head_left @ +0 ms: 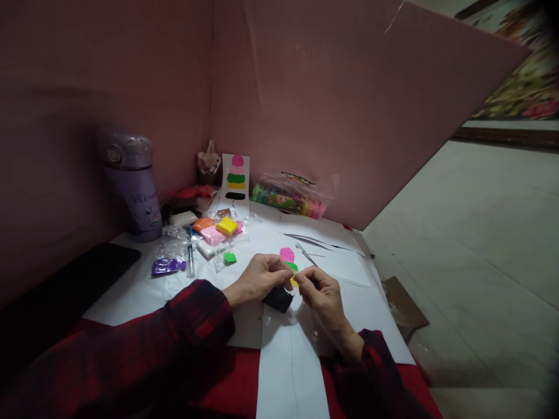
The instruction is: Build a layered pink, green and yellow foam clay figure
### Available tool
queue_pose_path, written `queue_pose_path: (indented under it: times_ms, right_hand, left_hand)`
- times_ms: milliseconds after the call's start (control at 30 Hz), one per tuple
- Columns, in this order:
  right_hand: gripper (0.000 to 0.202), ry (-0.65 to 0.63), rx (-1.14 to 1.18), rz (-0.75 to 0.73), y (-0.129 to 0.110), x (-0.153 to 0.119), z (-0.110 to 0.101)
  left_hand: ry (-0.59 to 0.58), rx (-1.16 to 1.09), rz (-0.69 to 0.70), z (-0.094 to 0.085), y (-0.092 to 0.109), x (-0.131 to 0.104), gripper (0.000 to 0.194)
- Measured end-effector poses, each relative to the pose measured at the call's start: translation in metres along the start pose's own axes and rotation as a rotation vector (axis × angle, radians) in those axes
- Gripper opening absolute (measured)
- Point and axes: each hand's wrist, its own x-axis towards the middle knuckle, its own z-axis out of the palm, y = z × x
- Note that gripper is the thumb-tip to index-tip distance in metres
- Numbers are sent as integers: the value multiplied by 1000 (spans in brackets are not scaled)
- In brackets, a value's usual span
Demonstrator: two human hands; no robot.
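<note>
My left hand (262,278) is closed in a pinch just above a black packet (278,299); what its fingertips hold is too small to make out. Close beside it, my right hand (322,298) also pinches, its thumb and forefinger nearly meeting the left fingertips. Beneath and behind the fingers, a paper strip (292,361) bears a pink patch (287,254), a green patch (292,266) and a yellow patch (294,280), the last two partly hidden. A finished-looking card (236,185) with pink, green, yellow and black bands leans upright at the back.
Bags of coloured clay (213,233) and a green piece (229,257) lie left of centre. A purple bottle (138,189) stands farther left, near a purple packet (168,267). A metal tool (306,255) lies behind my right hand. Markers (288,199) rest against the pink board (305,105).
</note>
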Motion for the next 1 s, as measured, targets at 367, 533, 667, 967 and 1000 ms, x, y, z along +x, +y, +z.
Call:
queue_pose_path:
  times_ms: [367,533,667,967,1000]
  right_hand:
    - [29,94,56,-9,3,4,-2]
    - [29,75,52,-20,4,4,-2]
    - [29,54,-14,-50,0,4,0]
    - [29,-10,-107,-121,-5,-1,2]
    - [29,-11,-101,-114,-4,0,2]
  left_hand:
    - [79,103,77,-3,6,0,28]
    - [76,91,61,-2,7,0,26]
    - [44,54,-16,0,4,2,26]
    - [-29,68,-26,-1,-4,0,27]
    - [-31,72,-25,-1,-4,0,27]
